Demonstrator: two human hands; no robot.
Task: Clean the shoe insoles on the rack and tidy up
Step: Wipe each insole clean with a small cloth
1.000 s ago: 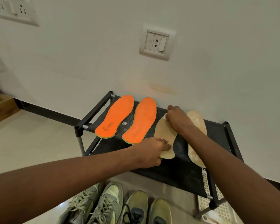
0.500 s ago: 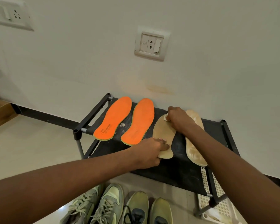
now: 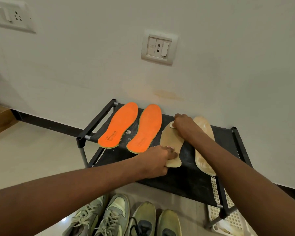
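Item: tan insole [image 3: 170, 143], flat on the black rack [image 3: 186, 181] top, right of two orange insoles [image 3: 131, 126]. I log its long axis running from the heel at the near edge to the toe by the wall, leaning slightly right. My left hand [image 3: 157, 160] pins the heel, fingers flat and together on it. My right hand [image 3: 183, 124] sits on the toe end, fingers curled over a small pale wipe [image 3: 172, 124]. The stroke should run heelward along that axis. A second tan insole [image 3: 203, 145] lies just right, partly under my forearm.
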